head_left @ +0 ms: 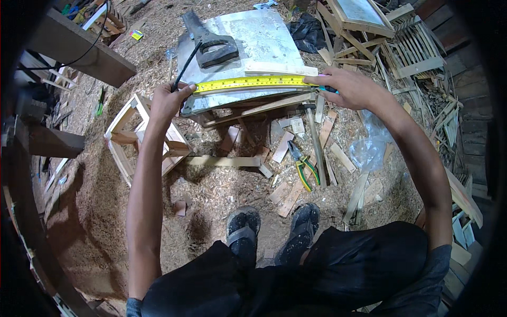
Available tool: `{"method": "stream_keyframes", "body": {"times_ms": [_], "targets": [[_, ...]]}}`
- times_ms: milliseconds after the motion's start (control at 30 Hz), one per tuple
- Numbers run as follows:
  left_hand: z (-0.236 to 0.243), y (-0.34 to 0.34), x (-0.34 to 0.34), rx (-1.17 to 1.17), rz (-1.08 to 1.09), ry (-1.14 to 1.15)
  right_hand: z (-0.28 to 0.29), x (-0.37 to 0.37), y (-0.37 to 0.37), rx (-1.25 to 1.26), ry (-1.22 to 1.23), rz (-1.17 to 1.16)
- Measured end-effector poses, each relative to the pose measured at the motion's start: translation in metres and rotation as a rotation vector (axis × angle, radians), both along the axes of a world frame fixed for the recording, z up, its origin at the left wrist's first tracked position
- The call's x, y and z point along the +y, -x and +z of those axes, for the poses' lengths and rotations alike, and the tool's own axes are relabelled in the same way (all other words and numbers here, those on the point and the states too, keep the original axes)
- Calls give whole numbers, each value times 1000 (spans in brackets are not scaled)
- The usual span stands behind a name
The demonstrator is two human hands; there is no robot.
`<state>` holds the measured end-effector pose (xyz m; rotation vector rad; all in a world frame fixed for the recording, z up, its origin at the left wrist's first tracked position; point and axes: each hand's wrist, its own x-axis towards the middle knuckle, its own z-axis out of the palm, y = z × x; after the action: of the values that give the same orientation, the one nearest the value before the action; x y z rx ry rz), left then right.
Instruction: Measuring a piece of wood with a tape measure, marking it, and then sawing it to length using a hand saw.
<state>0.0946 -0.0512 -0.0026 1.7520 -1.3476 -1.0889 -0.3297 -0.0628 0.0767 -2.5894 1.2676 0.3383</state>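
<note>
A yellow tape measure (251,82) is drawn out between my hands, over a low table with a worn whitish top (264,37). My left hand (168,103) is closed on the tape's left end. From the same fingers a thin black stick-like thing (188,64) points up and away; its kind is unclear. My right hand (353,87) grips the tape at its other end, and the fingers hide most of its case. A pale wooden strip (280,69) lies on the tabletop just beyond the tape. Farther back on the table rests a dark handsaw-like handled piece (211,45).
Pliers with yellow-green handles (302,164) and a hammer (315,142) lie on the shavings-covered floor among wood offcuts. Left stands a small wooden frame (124,138). Slatted wooden pieces (414,53) are heaped at far right, near a clear plastic bag (368,150).
</note>
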Motion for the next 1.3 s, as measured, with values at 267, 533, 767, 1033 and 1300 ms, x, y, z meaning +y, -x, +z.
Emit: {"method": "stream_keyframes", "body": {"times_ms": [267, 533, 767, 1033, 1300], "targets": [[-5, -3, -2, -31, -31, 108, 0, -2, -2, 96, 11, -1], [-1, 1, 3, -256, -53, 126, 8, 2, -9, 113, -8, -13], [4, 10, 9, -221, 50, 176, 4, 1, -9, 105, 56, 13], [15, 9, 18, -92, 51, 413, 7, 8, -13, 171, 71, -25], [3, 7, 15, -140, 20, 513, 1, 9, -12, 128, 61, -72]]}}
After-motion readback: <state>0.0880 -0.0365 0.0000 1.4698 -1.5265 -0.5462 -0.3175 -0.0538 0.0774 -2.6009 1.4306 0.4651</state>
